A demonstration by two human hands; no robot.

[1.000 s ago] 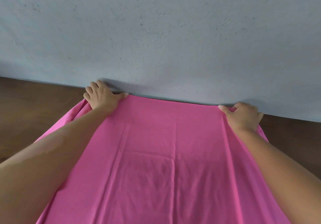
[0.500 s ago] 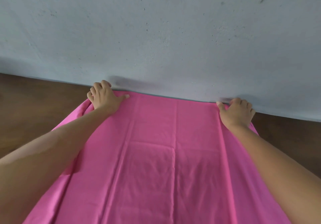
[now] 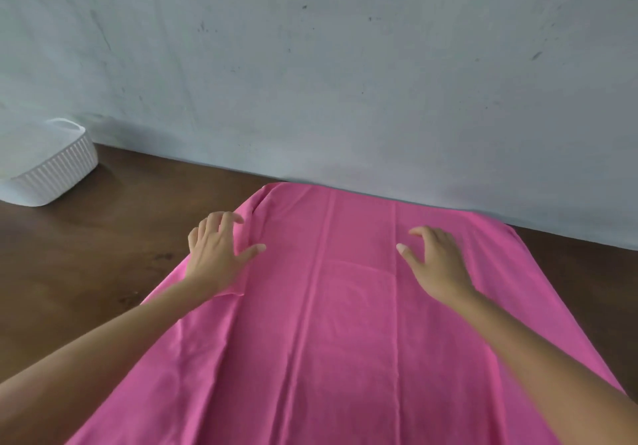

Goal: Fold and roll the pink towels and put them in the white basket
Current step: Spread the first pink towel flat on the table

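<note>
1. Pink cloth fills most of what I can see: one towel lies spread flat on a dark wooden table, with its far edge running just beside the wall.
2. Fold creases run lengthwise down the towel, and a fainter crosswise crease sits between the two hands.
3. The towel's far left corner is a bit rumpled and bunched, while the far right corner lies flatter.
4. The left hand is over the towel's left edge, palm down, with the fingers spread and slightly bent and the thumb pointing inward across the cloth.
5. It grips nothing; I cannot tell whether its fingertips touch the fabric or hang just above it.
6. The right hand is over the towel further right, well inside the right edge, palm down, with fingers loosely bent and the thumb sticking out to the left.
7. It too holds nothing, and whether it touches the cloth I cannot say.
8. Both bare forearms reach in from the near side, the right one blurred.
9. A white ribbed basket stands at the far left of the table by the wall, well apart from the towel; only part of it shows.
</note>
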